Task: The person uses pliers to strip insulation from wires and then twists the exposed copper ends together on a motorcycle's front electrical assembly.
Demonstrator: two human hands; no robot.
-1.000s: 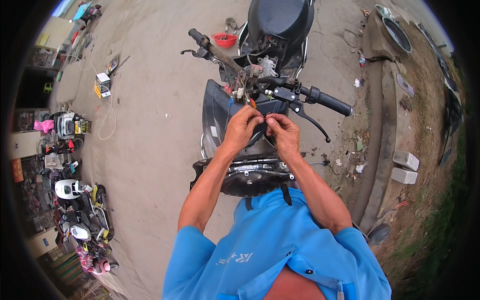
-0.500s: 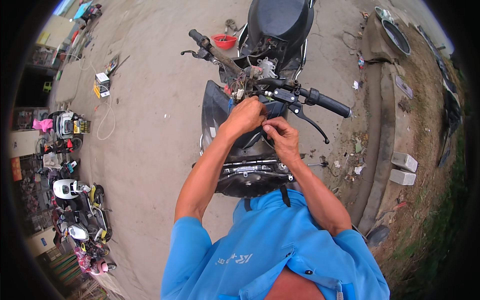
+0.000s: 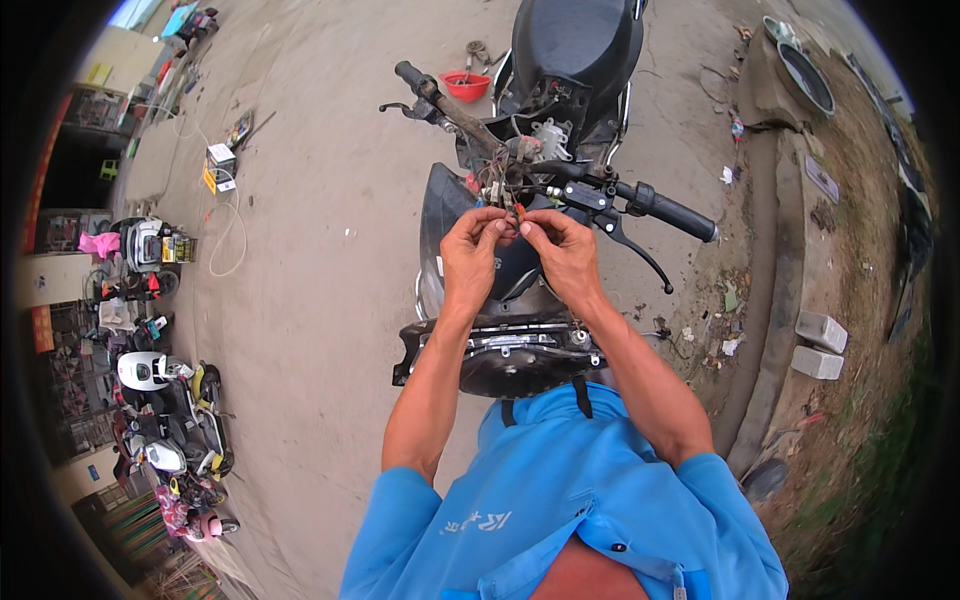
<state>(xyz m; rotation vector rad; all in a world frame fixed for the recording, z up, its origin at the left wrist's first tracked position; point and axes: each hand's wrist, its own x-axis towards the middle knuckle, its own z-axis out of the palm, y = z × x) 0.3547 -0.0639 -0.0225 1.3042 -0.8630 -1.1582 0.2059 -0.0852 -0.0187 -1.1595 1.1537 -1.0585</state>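
Observation:
In front of me stands a dark electric scooter with bare handlebars; its seat (image 3: pixel 580 40) is at the far side. Thin coloured wires (image 3: pixel 519 211) rise from the opened steering column, with orange-red and blue bits showing. My left hand (image 3: pixel 472 255) pinches them between thumb and fingers. Close beside it, my right hand (image 3: pixel 565 255) also pinches the wires, fingertips nearly meeting the left ones. Just beyond the hands lie more loose wires and pale connectors (image 3: pixel 494 192). The right handlebar grip (image 3: pixel 672 210) and brake lever (image 3: pixel 645 252) extend to the right. Fingers hide the exact wire ends.
Near my waist is the scooter's black front part (image 3: pixel 525 368). A red bowl (image 3: pixel 465 88) with tools sits on the ground beyond. Left are a boxed unit with a cable (image 3: pixel 220 168) and several parked scooters (image 3: pixel 165 400). Pale blocks (image 3: pixel 820 345) lie right, past a kerb.
My left hand has turned and drawn back left, so both hands now face each other at the wires. Orange-red bits have come into view between the fingertips. The whole view has shifted slightly.

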